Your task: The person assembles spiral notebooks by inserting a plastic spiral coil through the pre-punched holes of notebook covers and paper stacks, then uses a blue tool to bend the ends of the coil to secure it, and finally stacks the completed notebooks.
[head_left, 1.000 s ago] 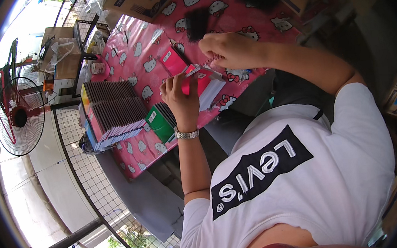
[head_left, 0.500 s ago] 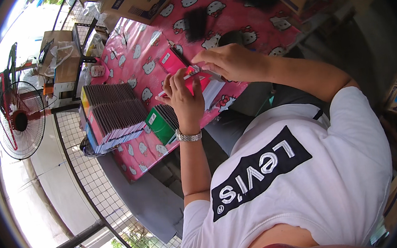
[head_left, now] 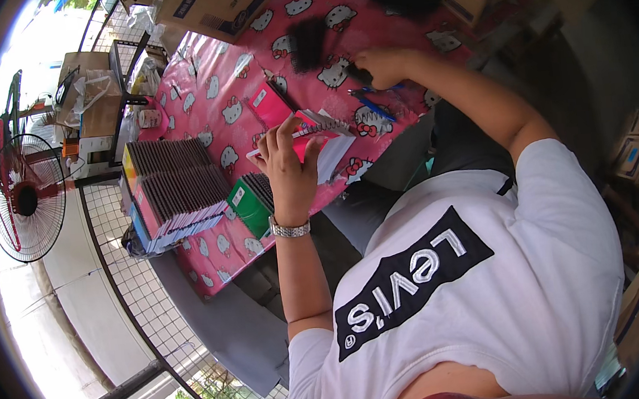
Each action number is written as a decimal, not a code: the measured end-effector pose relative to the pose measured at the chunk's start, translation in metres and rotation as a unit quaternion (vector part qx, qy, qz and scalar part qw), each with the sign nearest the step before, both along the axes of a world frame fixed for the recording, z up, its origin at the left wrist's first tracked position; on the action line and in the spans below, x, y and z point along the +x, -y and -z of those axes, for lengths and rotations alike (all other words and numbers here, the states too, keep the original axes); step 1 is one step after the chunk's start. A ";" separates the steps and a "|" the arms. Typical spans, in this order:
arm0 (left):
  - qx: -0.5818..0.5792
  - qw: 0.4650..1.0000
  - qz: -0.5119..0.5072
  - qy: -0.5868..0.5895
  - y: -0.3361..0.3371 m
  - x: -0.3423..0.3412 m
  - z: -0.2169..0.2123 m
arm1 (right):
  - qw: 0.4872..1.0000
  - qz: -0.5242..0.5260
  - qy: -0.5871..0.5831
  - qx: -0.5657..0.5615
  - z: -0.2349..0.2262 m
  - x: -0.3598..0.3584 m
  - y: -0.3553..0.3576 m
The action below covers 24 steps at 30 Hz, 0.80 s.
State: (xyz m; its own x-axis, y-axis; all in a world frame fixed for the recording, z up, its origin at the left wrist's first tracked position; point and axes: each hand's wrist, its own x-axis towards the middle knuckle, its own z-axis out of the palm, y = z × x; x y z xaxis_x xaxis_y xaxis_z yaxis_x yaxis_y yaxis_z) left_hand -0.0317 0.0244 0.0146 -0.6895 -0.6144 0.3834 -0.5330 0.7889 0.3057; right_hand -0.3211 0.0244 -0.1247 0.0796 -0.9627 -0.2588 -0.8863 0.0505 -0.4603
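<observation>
Brown cardboard box [head_left: 203, 6], blue-white label, top centre; small green carton [head_left: 249, 205], white label, centre left; brown cartons [head_left: 635, 159], right edge.

Glossy plastic tablecloth [head_left: 214, 95], pink and cartoon-printed, smooth with a slight sheen. Spiral-bound pink notebook [head_left: 314, 129] with paper pages and thin wire coil, under left hand [head_left: 291, 175]. Polished metal wristwatch [head_left: 290, 230], bright links. Matt cotton T-shirt [head_left: 477, 292], white with flat black print. Stacked paper booklets [head_left: 176, 184], dull dark covers. Brown matt cardboard boxes [head_left: 207, 6]. Painted wire-mesh panel [head_left: 128, 289].
</observation>
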 end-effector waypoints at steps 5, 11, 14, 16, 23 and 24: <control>-0.014 1.000 0.000 0.022 0.005 0.012 0.010 | 0.993 -0.068 -0.040 -0.089 -0.013 -0.005 -0.015; -0.044 0.999 0.006 -0.016 0.014 0.017 0.008 | 0.899 -0.036 0.422 -0.116 -0.038 0.012 0.007; -0.021 1.000 0.006 -0.013 0.020 0.025 0.012 | 0.792 -0.123 0.598 -0.011 -0.115 0.058 0.003; -0.010 1.000 0.012 -0.012 0.022 0.023 0.012 | 0.836 -0.182 0.517 0.038 -0.137 0.063 0.010; -0.004 1.000 0.020 -0.021 0.021 0.018 0.009 | 0.909 -0.169 0.369 0.090 -0.145 0.064 0.024; -0.007 0.999 0.020 -0.025 0.022 0.017 0.010 | 0.853 -0.156 0.485 0.110 -0.141 0.065 0.024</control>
State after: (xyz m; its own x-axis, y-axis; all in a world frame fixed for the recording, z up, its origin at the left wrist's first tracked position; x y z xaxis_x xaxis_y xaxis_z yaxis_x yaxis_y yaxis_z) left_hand -0.0146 0.0029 0.0046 -0.6931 -0.5814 0.4261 -0.4851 0.8135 0.3209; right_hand -0.2563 0.0007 0.0164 0.6030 -0.7919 -0.0969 -0.0796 0.0611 -0.9950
